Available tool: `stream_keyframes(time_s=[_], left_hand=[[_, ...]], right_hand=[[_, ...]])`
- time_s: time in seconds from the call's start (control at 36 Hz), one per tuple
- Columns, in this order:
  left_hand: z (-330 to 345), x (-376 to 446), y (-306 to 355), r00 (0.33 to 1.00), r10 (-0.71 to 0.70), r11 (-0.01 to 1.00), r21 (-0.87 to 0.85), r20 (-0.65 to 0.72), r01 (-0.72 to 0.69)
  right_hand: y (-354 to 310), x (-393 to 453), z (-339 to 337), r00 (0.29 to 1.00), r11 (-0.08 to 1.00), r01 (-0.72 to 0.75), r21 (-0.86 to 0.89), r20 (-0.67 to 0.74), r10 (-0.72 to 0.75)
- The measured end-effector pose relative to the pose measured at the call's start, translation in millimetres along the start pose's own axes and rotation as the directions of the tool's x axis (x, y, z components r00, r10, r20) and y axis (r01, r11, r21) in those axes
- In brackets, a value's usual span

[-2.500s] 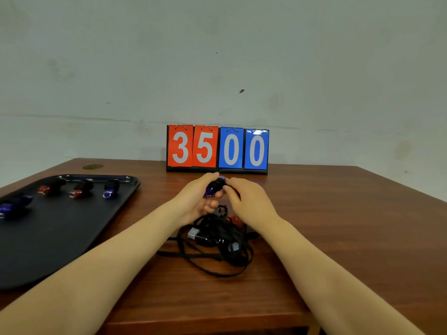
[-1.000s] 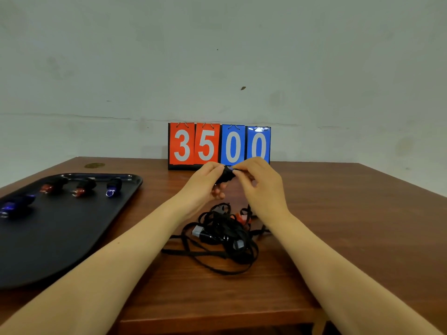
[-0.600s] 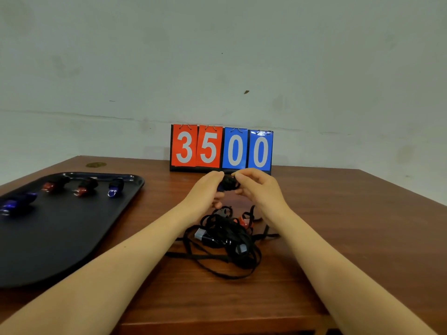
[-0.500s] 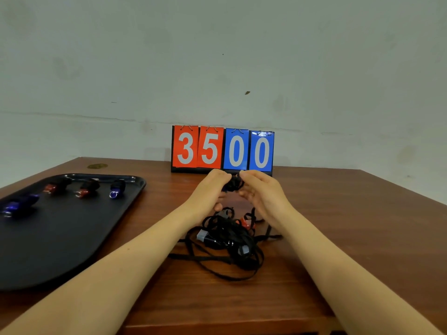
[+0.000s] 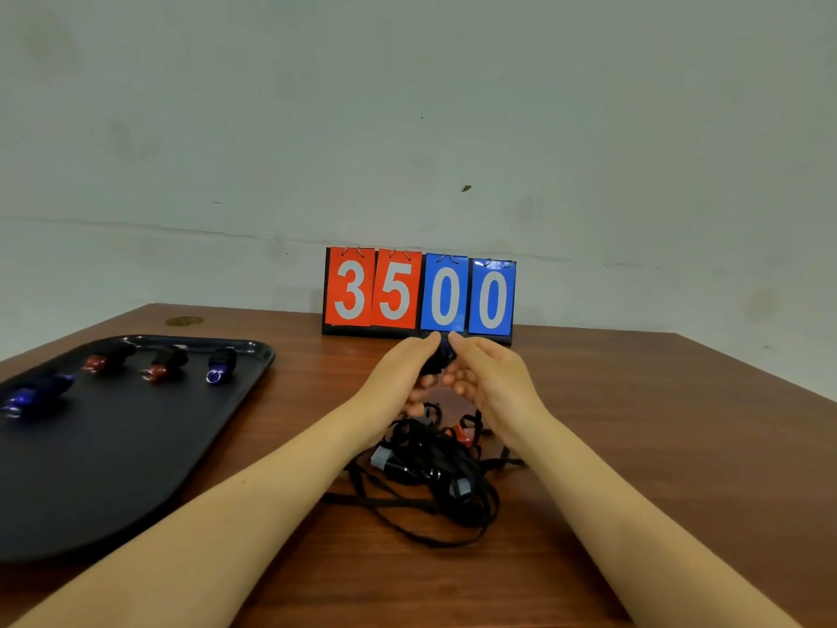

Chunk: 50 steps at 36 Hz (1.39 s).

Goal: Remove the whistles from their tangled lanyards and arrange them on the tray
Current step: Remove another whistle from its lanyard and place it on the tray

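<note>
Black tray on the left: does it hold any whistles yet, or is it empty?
Not empty. The black tray holds four whistles across its far end: blue, red, red, blue.

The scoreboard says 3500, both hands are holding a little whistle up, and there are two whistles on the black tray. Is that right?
Not quite. The head view shows four whistles on the black tray, not two: two blue, two red. The rest holds: the scoreboard reads 3500, and the left hand and right hand hold a whistle up.

Both hands, left [image 5: 398,371] and right [image 5: 491,378], pinched a dark whistle [image 5: 439,358] above the lanyards [image 5: 435,473]; four whistles lay on the tray [image 5: 90,455].
</note>
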<state>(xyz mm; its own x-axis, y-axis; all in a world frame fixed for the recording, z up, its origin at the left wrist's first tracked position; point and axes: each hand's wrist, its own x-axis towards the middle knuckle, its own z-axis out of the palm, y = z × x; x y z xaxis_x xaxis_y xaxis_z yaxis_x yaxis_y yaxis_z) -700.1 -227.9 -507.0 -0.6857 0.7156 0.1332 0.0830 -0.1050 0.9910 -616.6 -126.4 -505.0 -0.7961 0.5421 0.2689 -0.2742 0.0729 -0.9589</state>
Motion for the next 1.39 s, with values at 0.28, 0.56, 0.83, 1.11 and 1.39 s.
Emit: stream_keyframes(time_s=[0.28,0.56,0.83,1.11,1.39], left_hand=[[-5,0,-2,0.997,-0.081,0.990,-0.117,0.008,0.081],[-5,-3,1,0.993,-0.035,0.985,-0.171,-0.113,0.015],[-9,-6,2,0.987,-0.102,0.987,-0.109,0.123,0.116],[-9,-7,3,0.945,-0.133,0.916,-0.326,0.300,0.233],[-12,-3,4,0.936,-0.067,0.835,-0.494,0.345,0.242]], right_hand=[[3,0,4,0.999,0.991,0.033,-0.129,0.029,-0.030],[-1,1,-1,0.989,0.945,0.148,-0.292,0.012,-0.151],[2,-1,-3,0.922,0.799,0.335,-0.499,-0.001,-0.387],[7,-1,-5,0.946,0.845,0.293,-0.448,0.008,-0.324],[7,-2,-2,0.947,0.838,0.302,-0.455,0.043,-0.318]])
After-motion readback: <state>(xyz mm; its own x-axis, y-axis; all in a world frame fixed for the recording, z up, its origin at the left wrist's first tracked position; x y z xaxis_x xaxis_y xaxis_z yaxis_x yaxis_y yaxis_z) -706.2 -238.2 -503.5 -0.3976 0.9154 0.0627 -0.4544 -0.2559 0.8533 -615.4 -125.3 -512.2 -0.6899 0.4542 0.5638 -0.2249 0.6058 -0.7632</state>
